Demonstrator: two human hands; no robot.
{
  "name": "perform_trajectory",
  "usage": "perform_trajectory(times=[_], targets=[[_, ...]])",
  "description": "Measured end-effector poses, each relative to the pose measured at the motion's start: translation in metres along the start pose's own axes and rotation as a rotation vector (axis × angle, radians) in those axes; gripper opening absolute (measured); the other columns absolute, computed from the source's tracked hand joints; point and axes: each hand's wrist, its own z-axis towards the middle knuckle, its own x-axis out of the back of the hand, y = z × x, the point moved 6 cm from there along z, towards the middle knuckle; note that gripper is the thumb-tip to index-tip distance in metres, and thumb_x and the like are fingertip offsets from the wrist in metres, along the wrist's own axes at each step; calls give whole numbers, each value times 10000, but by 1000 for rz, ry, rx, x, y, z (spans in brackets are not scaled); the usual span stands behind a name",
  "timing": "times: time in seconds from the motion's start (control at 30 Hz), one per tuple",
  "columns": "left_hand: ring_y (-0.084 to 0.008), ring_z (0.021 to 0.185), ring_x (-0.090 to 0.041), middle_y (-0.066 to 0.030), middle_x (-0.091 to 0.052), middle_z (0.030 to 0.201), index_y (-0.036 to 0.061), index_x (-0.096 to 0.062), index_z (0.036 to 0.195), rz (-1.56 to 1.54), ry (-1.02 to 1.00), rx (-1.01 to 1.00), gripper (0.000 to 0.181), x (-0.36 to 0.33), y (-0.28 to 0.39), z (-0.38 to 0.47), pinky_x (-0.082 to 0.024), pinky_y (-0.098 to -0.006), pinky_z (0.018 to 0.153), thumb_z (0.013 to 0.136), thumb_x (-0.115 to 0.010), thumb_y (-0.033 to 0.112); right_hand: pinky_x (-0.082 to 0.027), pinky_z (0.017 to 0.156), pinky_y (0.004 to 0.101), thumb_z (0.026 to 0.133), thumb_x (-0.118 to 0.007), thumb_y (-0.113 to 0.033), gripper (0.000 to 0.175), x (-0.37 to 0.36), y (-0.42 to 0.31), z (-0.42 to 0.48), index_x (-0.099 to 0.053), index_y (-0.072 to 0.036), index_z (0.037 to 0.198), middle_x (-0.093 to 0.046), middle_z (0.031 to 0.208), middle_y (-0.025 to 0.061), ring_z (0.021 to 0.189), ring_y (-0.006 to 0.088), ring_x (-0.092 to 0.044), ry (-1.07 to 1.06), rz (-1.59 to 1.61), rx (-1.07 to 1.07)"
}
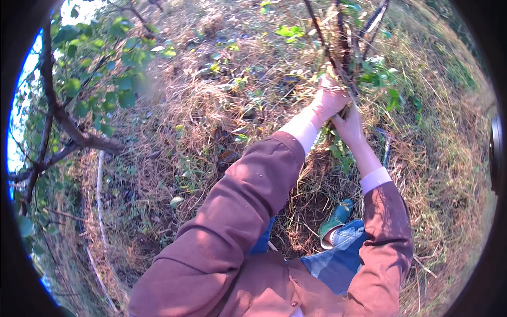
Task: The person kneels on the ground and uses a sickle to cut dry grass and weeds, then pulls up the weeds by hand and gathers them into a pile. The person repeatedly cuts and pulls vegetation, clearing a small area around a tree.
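At the upper right, my left hand [330,97] grips a bunch of dry grass and leafy stems [330,73] at the foot of several dark woody stems [344,43]. Close below and to its right, my right hand [350,123] is closed around the lower part of the same bunch. The two hands nearly touch. Leafy green weeds [336,148] hang under them. My fingers partly hide what lies inside the grip, and the upper stems look blurred.
A forked tree branch [83,136] with green leaves [126,83] reaches in from the left. Dry grass [202,111] and fallen leaves cover the ground. My green shoe [336,220] stands on a patch of bare soil [307,214]. A pale thin stick [100,198] lies at the left.
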Motion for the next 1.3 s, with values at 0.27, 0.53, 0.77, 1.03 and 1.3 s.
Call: perform_trajectory(times=[0.27,0.53,0.77,1.03,1.3], targets=[[-356,853,-600,-167,-624,894,69,-545,1026,-816,337,482,329,84,-63,-47,-479,-414,720,733,-641,187,-461,833,399,762,-657,-336,554,-53,-33,20,-522,66,1119,-611,1077,241,1016,369,-586,-340,-250,74],[-308,740,-650,-138,-633,766,62,-518,1015,-286,175,528,241,124,-130,-134,-504,-419,620,782,-547,114,-466,880,359,791,-703,-272,622,-135,-67,-22,-445,27,1272,-598,1137,197,1079,272,-576,-729,-398,224],[-313,763,-655,-153,-640,759,78,-538,978,-56,142,764,146,129,-205,-292,-508,-421,625,856,-466,117,-442,944,374,768,-724,-312,674,-164,-58,-47,-432,-18,1299,-562,1202,211,1127,281,-549,-826,-456,192],[-318,807,-634,-155,-632,851,136,-501,1102,331,-165,1084,321,131,-280,-620,-505,-452,671,808,-491,8,-458,899,352,768,-712,-295,610,-140,-23,-44,-472,-23,1258,-594,1144,181,1063,262,-577,-778,-426,48],[-307,1082,-583,-161,-606,1163,1,-608,1103,188,-1114,1557,402,179,-300,-805,-467,-393,928,762,-683,201,-470,849,351,724,-709,-423,665,-99,5,-24,-517,0,1200,-615,1080,175,986,258,-598,-659,-523,-97]])
